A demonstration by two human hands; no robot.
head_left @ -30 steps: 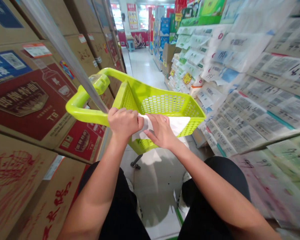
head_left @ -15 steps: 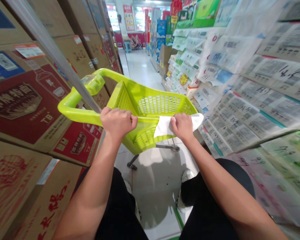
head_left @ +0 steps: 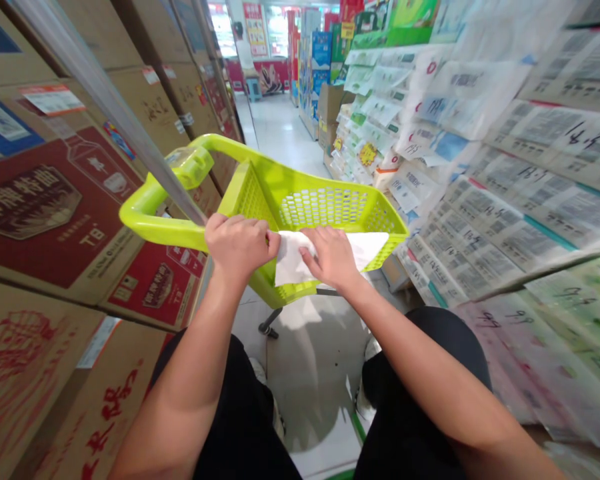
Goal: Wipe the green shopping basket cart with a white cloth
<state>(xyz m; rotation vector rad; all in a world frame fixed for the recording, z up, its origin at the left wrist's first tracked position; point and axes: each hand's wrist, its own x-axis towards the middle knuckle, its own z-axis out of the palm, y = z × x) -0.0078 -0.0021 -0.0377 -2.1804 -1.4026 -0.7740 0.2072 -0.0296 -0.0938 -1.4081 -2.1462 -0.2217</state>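
A lime-green shopping cart (head_left: 325,200) with a perforated basket stands in front of me, its handle loop at the left. My left hand (head_left: 240,245) is closed round the cart's near rim, beside the lower end of a clear slanted strip (head_left: 125,120). My right hand (head_left: 330,255) presses a white cloth (head_left: 370,248) against the same rim, close to the left hand's thumb. Its fingers are wrapped over the cloth and the rim. The cloth hangs down over the basket's near side and spreads out to the right of the hand.
Stacked cardboard boxes (head_left: 35,200) rise along the left. Shelves of packaged goods (head_left: 510,173) line the right side. Ahead, the tiled aisle floor (head_left: 280,133) leads to a person (head_left: 245,53) near a blue stool (head_left: 253,89). My legs are below, beside the cart.
My right hand has slid left along the rim with the white cloth, close up to my left hand. The left hand keeps its hold; the cart appears slightly further right.
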